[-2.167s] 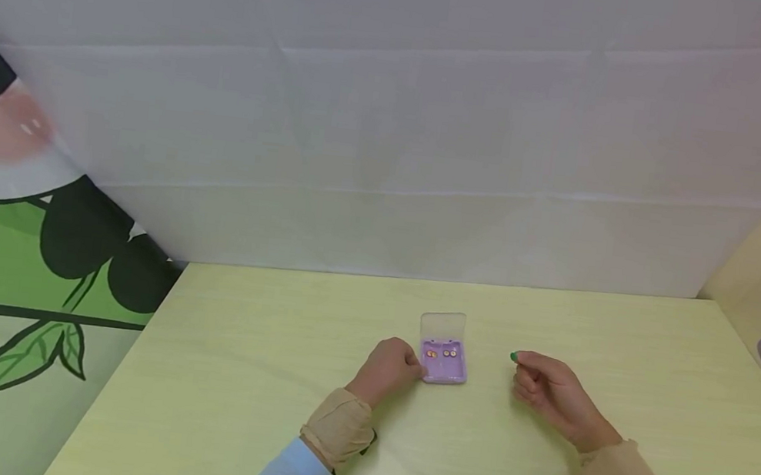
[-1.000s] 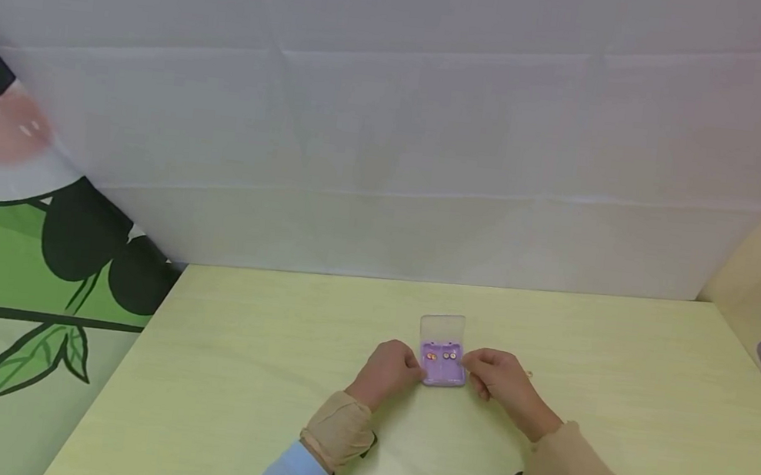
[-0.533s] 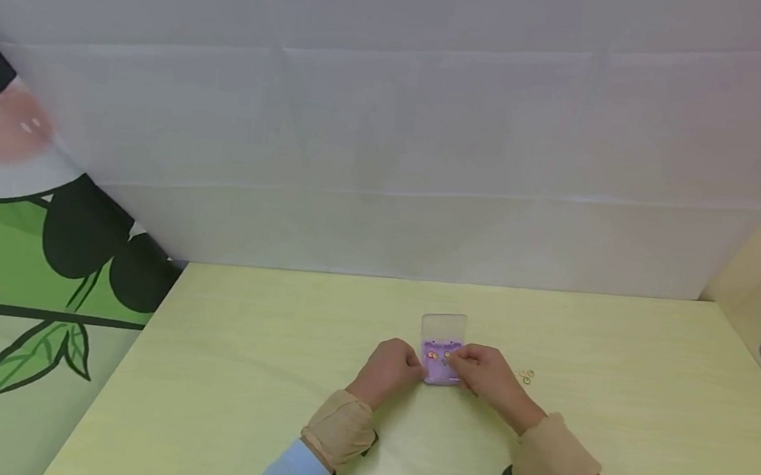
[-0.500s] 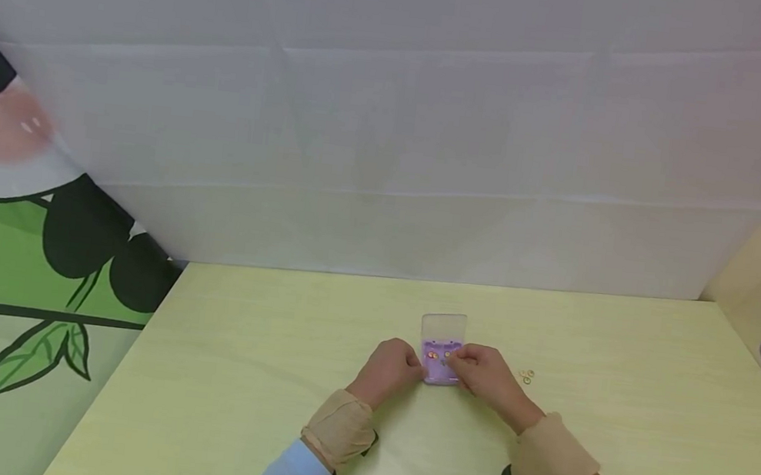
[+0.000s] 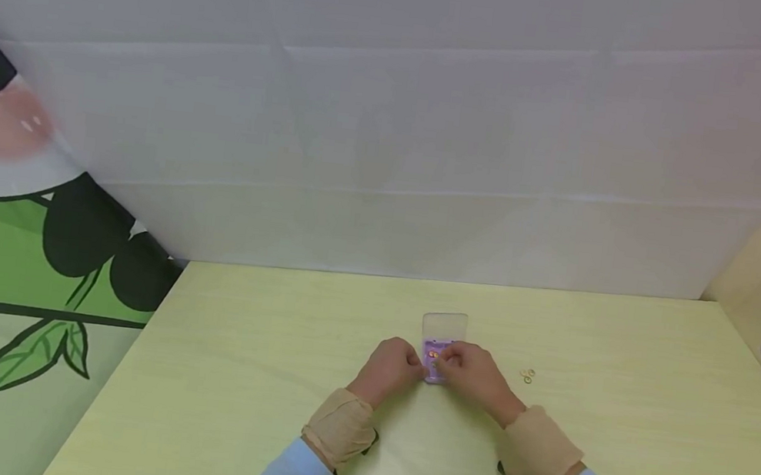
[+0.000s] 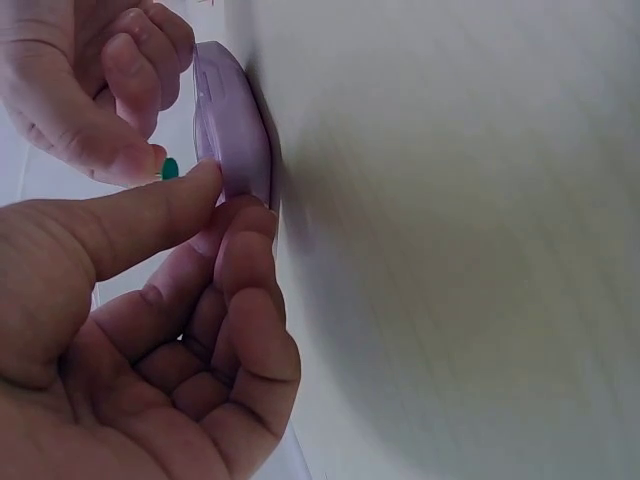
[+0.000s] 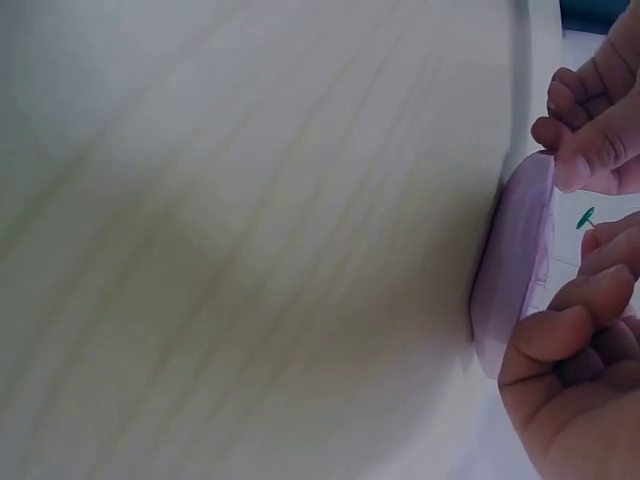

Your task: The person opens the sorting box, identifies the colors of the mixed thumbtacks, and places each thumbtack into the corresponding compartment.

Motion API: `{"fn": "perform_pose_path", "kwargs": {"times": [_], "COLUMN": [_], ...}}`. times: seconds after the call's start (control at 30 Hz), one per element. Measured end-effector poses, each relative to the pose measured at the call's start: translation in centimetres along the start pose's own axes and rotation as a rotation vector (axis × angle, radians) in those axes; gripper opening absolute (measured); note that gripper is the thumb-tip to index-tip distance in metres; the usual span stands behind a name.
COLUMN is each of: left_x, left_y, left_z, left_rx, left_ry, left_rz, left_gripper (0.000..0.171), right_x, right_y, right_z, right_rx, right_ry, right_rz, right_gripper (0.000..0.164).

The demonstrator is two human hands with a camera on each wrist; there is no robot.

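A small purple box (image 5: 433, 381) stands on the table with its clear lid (image 5: 444, 325) tipped back. My left hand (image 5: 387, 370) pinches the box's left edge between thumb and fingers; the left wrist view shows this grip on the purple wall (image 6: 240, 135) up close. Over the box's right part, my right hand (image 5: 477, 375) pinches a green stud earring (image 7: 585, 217) by its thin post, the flat green head showing beyond the fingertips. Small orange-gold earrings (image 5: 433, 354) lie in the box's left rear compartment. The right hand covers the right compartments.
Several tiny gold rings (image 5: 527, 377) lie on the pale wooden table (image 5: 271, 350), to the right of the box. A white cloth wall (image 5: 396, 154) rises behind the table, with printed panels at the left and right sides.
My right hand has carried the green stud earring leftward, from right of the box to over it, uncovering the gold rings on the table. My left hand has stayed at the box's left edge.
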State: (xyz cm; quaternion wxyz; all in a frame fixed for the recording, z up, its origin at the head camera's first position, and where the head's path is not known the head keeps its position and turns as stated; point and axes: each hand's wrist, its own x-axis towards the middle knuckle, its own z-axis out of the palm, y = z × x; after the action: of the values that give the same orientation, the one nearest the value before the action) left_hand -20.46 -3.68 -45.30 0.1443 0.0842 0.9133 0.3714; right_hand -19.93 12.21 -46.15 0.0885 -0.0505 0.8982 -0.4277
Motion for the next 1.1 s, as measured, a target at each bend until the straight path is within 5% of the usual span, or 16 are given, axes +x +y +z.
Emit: {"fn": "perform_pose_path", "kwargs": {"times": [0.33,1.1], "left_x": [0.3,1.4], "left_y": [0.2,0.7], "left_z": [0.0,-0.2], "left_rx": [0.039,0.019], "left_ry": [0.019,0.041], "left_rz": [0.016,0.014], "left_gripper": [0.021,0.027], "right_x": [0.1,1.2], "right_y": [-0.2,0.0], "right_z": [0.5,0.3], "right_rx": [-0.197,-0.306], "right_ry": [0.0,-0.03], "right_rz": [-0.116,-0.171], "right_gripper": [0.008,0.006]}}
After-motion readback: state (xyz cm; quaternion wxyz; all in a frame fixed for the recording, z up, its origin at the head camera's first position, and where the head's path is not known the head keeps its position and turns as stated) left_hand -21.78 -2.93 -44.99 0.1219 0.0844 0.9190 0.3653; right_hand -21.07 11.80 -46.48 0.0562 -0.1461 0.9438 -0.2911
